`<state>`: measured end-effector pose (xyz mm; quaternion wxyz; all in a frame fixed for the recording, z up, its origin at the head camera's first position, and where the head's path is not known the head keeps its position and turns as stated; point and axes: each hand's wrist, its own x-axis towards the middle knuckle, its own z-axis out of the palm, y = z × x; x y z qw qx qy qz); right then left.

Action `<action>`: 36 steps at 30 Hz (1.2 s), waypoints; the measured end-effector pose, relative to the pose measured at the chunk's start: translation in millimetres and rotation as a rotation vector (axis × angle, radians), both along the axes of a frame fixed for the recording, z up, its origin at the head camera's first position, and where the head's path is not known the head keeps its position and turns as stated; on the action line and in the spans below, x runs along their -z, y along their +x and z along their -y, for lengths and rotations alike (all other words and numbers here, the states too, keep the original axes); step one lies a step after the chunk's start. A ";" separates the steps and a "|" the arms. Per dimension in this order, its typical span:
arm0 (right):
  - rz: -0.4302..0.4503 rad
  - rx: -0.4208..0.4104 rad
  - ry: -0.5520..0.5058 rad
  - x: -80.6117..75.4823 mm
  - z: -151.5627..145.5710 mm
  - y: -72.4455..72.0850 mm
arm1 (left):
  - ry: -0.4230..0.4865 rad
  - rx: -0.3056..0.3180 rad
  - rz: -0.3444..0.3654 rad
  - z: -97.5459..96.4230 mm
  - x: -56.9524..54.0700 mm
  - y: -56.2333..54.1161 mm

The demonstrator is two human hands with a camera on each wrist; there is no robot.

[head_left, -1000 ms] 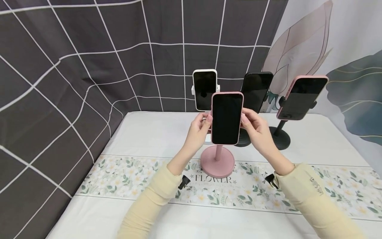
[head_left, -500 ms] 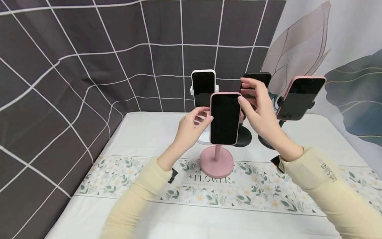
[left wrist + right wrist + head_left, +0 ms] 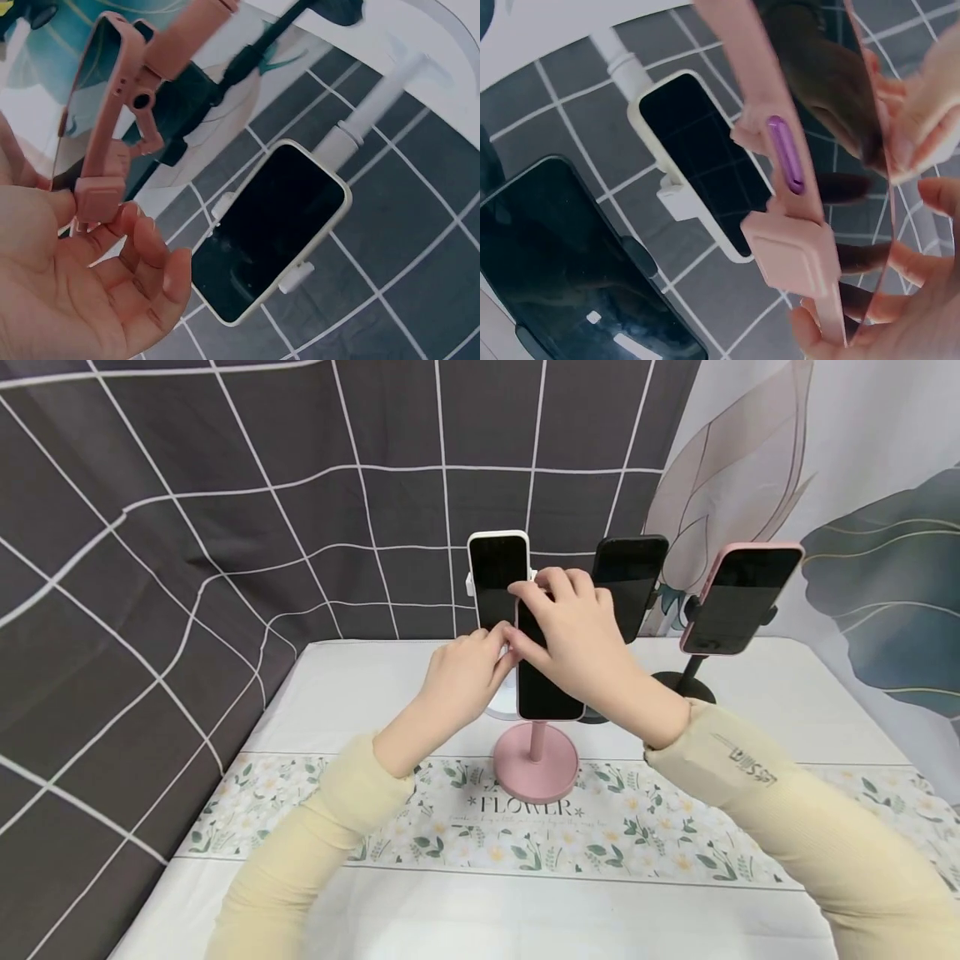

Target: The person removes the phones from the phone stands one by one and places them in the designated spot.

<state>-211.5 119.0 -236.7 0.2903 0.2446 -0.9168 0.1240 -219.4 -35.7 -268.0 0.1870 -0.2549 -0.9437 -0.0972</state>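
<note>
A pink-framed phone (image 3: 551,689) with a dark screen sits upright in a pink phone stand (image 3: 536,764). My left hand (image 3: 463,675) is at the phone's left edge. In the left wrist view, its thumb and forefinger pinch the stand's pink clamp (image 3: 101,199). My right hand (image 3: 581,639) reaches across the front of the phone's upper part, fingers spread and bent, thumb close to the left hand's fingertips. The right wrist view shows its fingers around the phone's top end and their reflection in the screen. Most of the phone's top edge is hidden behind this hand.
Behind stand a white-framed phone (image 3: 498,572) on a white stand, a black phone (image 3: 632,581) on a dark stand, and another pink-framed phone (image 3: 742,597) on a black stand. The white tablecloth (image 3: 390,906) has a floral band. A dark gridded curtain (image 3: 225,568) hangs at the back and left.
My right hand left the phone's right edge, rose, then swept left across its front. My left hand loosened from the left edge and came back to it with fingertips together. The head view shifted slightly.
</note>
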 end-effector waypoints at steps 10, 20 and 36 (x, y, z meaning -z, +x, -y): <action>-0.247 0.132 0.111 16.4 9.2 -13.4 | 0.035 0.056 0.057 -1.0 5.8 -10.2; -0.367 0.099 0.124 20.3 10.8 -20.6 | 0.237 0.212 0.078 6.7 15.7 -28.6; -0.451 0.117 0.098 24.7 15.7 -22.8 | 0.553 0.439 0.396 13.2 23.1 -47.2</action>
